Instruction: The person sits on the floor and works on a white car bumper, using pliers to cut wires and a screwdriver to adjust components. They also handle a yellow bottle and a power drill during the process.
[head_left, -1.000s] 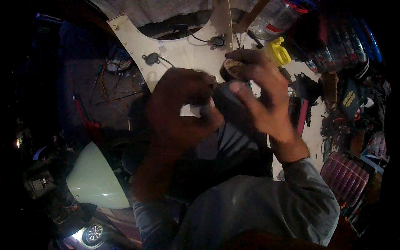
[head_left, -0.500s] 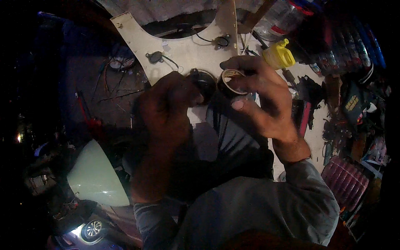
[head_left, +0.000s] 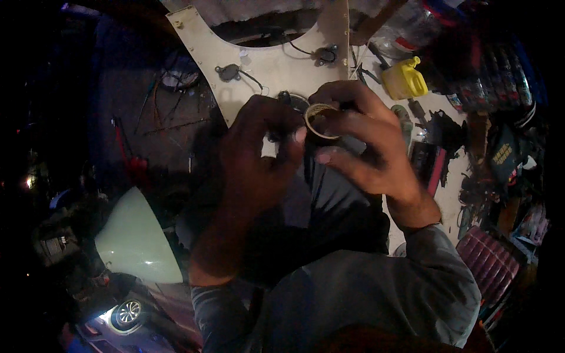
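My right hand (head_left: 376,141) is closed around a roll of dark tape (head_left: 312,112), whose pale cardboard core faces up. Close beside the roll, my left hand (head_left: 259,147) has its thumb and fingers pressed together; whatever lies between them is hidden. Just beyond both hands a round black part with a small tab (head_left: 285,95) rests on the pale cut-out panel (head_left: 265,65), partly covered by my fingers. Farther out on the panel lie two small black devices with short wires, one on the left (head_left: 228,72) and one on the right (head_left: 325,55).
A yellow jug (head_left: 404,79) stands beyond my right hand. Several bottles (head_left: 488,76) crowd the far right. A ribbed dark-red object (head_left: 487,260) lies near my right elbow. To my left are a pale curved piece (head_left: 138,241) and, behind it, a car wheel (head_left: 128,313).
My hands have come closer together: the left moved right toward the tape roll, and the roll shifted slightly left. The view has shifted a little; the panel's parts stay in place.
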Demonstrator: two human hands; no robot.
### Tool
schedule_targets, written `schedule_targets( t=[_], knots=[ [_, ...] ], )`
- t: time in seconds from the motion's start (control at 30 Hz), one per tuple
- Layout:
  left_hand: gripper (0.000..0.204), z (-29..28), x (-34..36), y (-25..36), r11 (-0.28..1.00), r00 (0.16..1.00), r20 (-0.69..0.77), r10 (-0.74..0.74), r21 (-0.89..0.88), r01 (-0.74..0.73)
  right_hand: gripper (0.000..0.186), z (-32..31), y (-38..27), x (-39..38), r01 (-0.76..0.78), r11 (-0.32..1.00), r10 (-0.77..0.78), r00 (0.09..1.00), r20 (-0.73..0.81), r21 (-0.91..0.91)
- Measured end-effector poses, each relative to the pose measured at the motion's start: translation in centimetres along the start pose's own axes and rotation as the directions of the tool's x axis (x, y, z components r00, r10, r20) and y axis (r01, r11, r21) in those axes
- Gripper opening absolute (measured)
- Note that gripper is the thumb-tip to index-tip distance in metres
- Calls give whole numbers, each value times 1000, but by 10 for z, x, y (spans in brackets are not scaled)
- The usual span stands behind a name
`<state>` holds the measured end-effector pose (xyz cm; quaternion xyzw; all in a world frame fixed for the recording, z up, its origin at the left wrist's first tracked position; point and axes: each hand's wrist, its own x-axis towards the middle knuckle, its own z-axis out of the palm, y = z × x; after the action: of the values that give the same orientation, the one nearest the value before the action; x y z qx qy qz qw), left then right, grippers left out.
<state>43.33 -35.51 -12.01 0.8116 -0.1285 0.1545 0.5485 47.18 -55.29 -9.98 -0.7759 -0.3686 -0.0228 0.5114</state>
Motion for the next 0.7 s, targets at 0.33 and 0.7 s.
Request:
schedule_targets(
  t=[0.33,0.7],
  knots=[
    [16,7,-23,-60,883,874,128,-468,102,458,27,55,76,-1,-267,963,269,962,39,-46],
    [43,13,-15,-241,709,786,-5,-618,428,561,13,125,249,39,-722,586,627,691,359,367]
  ],
)
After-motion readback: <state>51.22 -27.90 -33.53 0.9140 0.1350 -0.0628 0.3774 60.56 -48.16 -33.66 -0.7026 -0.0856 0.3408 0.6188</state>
